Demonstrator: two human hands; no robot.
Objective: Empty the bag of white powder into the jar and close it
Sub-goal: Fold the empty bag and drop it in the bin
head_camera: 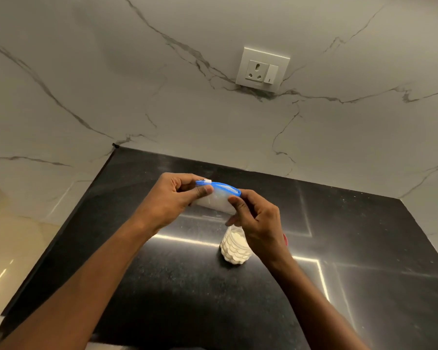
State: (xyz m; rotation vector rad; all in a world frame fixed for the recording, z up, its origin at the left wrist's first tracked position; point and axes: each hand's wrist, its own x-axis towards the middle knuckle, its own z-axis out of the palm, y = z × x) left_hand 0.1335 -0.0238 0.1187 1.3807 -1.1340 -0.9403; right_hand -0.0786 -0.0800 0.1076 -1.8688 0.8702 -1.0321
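Head view: small clear plastic bag with a blue zip top (pixel 216 198), held up in the air over the shiny black stone counter (pixel 162 274). Left hand (pixel 172 198) pinching the bag's left end, right hand (pixel 257 218) pinching its right end. Just under the right hand, partly hidden by it: little clear bumpy jar with white powder inside (pixel 234 248), lid off. Peeking out past the right wrist: a bit of something red (pixel 285 239). Far behind the hands: white wall socket (pixel 262 69) on the marble wall (pixel 111 84).

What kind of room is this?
Likely a home kitchen: polished black stone countertop, white marble-look backsplash with a white wall socket and switch, clear plastic jar of white powder.
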